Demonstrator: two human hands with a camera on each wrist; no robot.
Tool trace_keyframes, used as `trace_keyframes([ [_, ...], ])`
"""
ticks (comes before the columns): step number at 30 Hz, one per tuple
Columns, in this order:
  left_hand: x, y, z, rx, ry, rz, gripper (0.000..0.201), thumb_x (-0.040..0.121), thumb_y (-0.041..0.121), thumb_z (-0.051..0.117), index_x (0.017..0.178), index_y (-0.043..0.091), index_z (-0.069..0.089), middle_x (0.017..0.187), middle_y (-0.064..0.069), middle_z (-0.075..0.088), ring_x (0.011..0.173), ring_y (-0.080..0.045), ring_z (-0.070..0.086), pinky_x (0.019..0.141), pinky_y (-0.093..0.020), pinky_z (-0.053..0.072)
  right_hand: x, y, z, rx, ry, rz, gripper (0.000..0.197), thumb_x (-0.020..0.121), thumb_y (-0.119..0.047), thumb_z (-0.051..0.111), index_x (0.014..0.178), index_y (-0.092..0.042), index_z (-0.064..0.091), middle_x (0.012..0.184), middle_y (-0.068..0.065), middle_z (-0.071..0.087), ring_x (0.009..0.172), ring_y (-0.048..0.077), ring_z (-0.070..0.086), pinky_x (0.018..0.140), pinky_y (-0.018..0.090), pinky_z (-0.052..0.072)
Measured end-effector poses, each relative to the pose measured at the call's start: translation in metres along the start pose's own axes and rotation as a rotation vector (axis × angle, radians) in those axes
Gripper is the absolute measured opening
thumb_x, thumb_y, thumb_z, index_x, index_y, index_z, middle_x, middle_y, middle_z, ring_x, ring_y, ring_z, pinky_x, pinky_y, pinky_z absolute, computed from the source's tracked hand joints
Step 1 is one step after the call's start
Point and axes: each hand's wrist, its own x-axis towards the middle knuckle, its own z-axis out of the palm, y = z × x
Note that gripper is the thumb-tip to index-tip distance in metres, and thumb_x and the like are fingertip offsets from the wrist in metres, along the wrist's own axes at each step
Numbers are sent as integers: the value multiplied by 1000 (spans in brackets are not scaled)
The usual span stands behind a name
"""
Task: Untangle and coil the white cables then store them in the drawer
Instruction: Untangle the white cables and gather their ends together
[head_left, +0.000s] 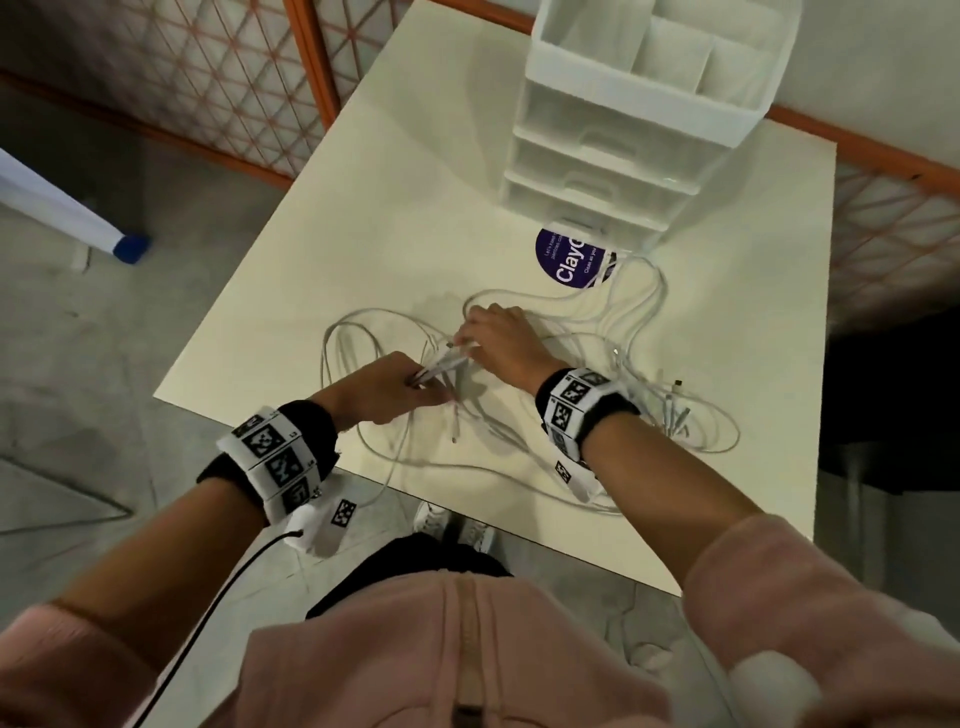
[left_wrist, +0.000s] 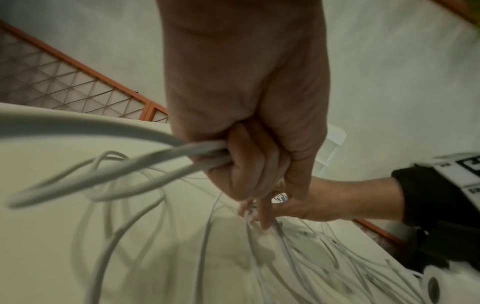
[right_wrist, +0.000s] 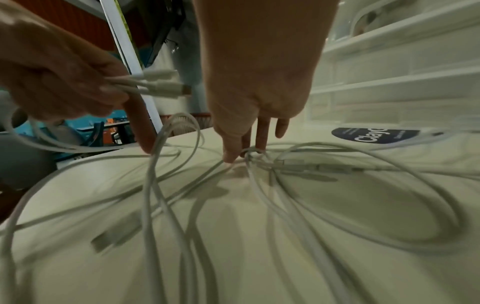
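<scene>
Several white cables (head_left: 644, 312) lie tangled across the cream table (head_left: 415, 208); in the right wrist view the cables (right_wrist: 337, 216) loop over one another. My left hand (head_left: 410, 382) grips a bundle of cable ends (head_left: 441, 364) in a fist. The left wrist view shows that fist (left_wrist: 249, 170) around the strands (left_wrist: 155, 158), and the plugs (right_wrist: 161, 86) stick out of it. My right hand (head_left: 470, 325) reaches down just beyond it, its thumb and fingers (right_wrist: 231, 156) pinching a strand on the table. The white drawer unit (head_left: 597, 156) stands at the far side, its drawers closed.
A round purple sticker (head_left: 566, 254) lies in front of the drawer unit. More cable ends (head_left: 675, 410) are heaped at the right behind my right wrist. An orange-framed mesh fence (head_left: 208, 78) stands past the table's left and far edges. The near table edge is by my body.
</scene>
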Motion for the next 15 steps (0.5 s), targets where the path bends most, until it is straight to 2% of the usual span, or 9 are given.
trace_keyframes([
  [1, 0, -1, -1, -45, 12, -3, 40, 90, 29, 60, 83, -11, 61, 42, 10, 23, 35, -7, 21, 37, -20, 21, -1, 3, -1, 9, 19, 32, 21, 90, -17, 56, 107, -16, 67, 115, 5, 60, 113, 26, 49, 91, 38, 29],
  [2, 0, 1, -3, -76, 19, -3, 39, 90, 28, 60, 88, -10, 64, 43, 9, 23, 36, -8, 21, 38, -22, 21, -2, 8, -6, 36, 51, 72, 17, 90, -20, 57, 101, -15, 68, 109, 6, 62, 109, 26, 50, 90, 38, 29],
  [4, -1, 6, -7, -112, 46, 11, 35, 91, 31, 59, 79, -1, 67, 46, 5, 25, 40, -11, 22, 40, -22, 21, -8, 20, -18, 179, 159, 157, 14, 90, -18, 58, 97, -10, 67, 99, 10, 60, 96, 23, 54, 84, 35, 35],
  [6, 1, 16, -12, -150, 84, 37, 33, 91, 34, 58, 74, 6, 65, 49, 5, 26, 42, -11, 24, 40, -19, 22, -17, 32, -40, 390, 284, 254, 12, 90, -11, 56, 97, -3, 62, 87, 9, 54, 72, 13, 52, 69, 26, 39],
  [8, 6, 30, -15, -259, 119, 93, 31, 91, 34, 57, 78, 7, 63, 50, 6, 26, 43, -11, 24, 42, -20, 24, -26, 40, -66, 581, 368, 344, 9, 90, -9, 54, 95, -3, 58, 78, 2, 53, 63, 10, 48, 65, 25, 40],
  [9, 11, 41, -15, -325, 129, 132, 30, 92, 35, 55, 81, 8, 62, 49, 7, 26, 43, -10, 24, 43, -21, 24, -32, 43, -81, 690, 415, 367, 4, 90, -9, 54, 92, -7, 56, 74, -1, 54, 62, 11, 50, 63, 24, 43],
  [12, 25, 74, -14, -549, 180, 207, 37, 94, 42, 48, 91, 8, 61, 47, 11, 25, 44, -8, 23, 44, -20, 25, -49, 40, -116, 972, 471, 275, 15, 89, -8, 58, 82, -20, 53, 74, 2, 54, 54, 7, 53, 53, 16, 45],
  [14, 32, 95, -11, -660, 194, 257, 40, 95, 46, 44, 93, 9, 60, 48, 12, 23, 44, -7, 22, 43, -18, 24, -60, 28, -127, 1006, 408, 153, 10, 89, -8, 60, 86, -16, 54, 76, 6, 53, 54, 8, 53, 55, 17, 46],
  [15, 35, 102, -10, -698, 204, 290, 36, 96, 44, 44, 87, 11, 58, 47, 13, 23, 44, -6, 21, 43, -17, 24, -64, 21, -129, 999, 360, 103, 8, 89, -9, 61, 89, -14, 55, 77, 5, 53, 59, 11, 54, 58, 20, 48],
])
